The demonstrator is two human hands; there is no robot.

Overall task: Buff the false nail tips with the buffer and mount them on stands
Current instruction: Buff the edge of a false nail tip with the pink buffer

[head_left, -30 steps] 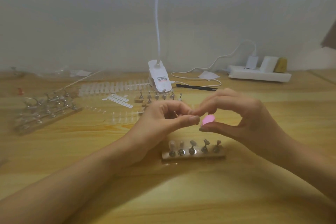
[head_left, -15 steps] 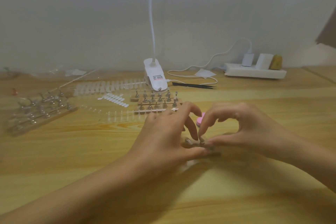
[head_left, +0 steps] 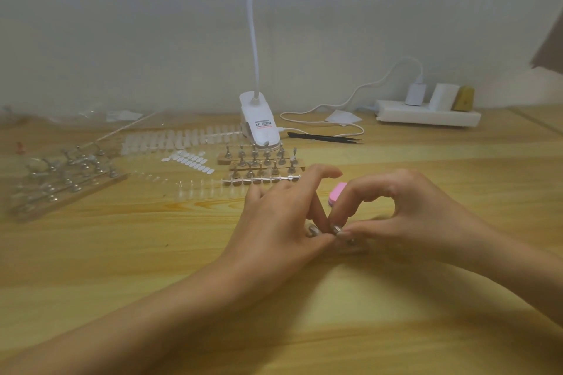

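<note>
A small wooden base with metal nail stands point(head_left: 313, 230) lies on the table, mostly hidden under my hands. My left hand point(head_left: 280, 222) and my right hand point(head_left: 408, 216) meet fingertip to fingertip over it. The left thumb and a finger pinch a clear nail tip down at a stand head point(head_left: 336, 228); the tip itself barely shows. The pink buffer point(head_left: 336, 193) pokes up behind my right index finger, tucked in my right hand, whose thumb and index finger touch the same stand.
Behind the hands stand more racks of stands point(head_left: 262, 163), strips of nail tips point(head_left: 182, 138), loose tips point(head_left: 190, 161) and a clear strip point(head_left: 213, 186). A rack in clear plastic point(head_left: 61, 183) lies at left. The lamp clip point(head_left: 259, 123), black tweezers point(head_left: 323, 137) and power strip point(head_left: 426, 117) sit at the back.
Both hands dropped from mid-air to the stand base and now cover it. The buffer went from between my right thumb and fingers to behind the index finger.
</note>
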